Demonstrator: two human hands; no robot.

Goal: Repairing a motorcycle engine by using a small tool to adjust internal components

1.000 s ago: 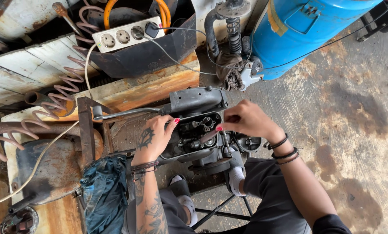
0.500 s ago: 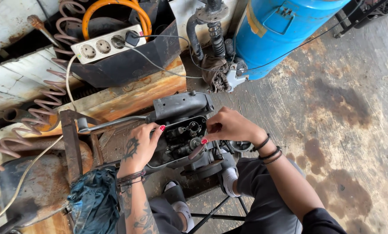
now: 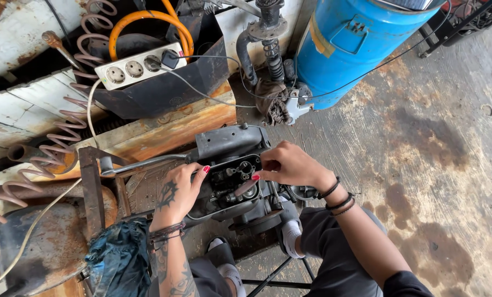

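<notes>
My only view, head-worn, looks steeply down from close above onto my hands and the oil-stained floor.

A small yellow rectangular label sits on the blue tank's left side.

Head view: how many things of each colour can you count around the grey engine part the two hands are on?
Blue: 2, the tank and the cloth
Orange: 1, the hose
White: 1, the power strip
Pink: 1, the coiled hose
Grey: 1, the engine part under the left hand and right hand
Total: 6
</notes>
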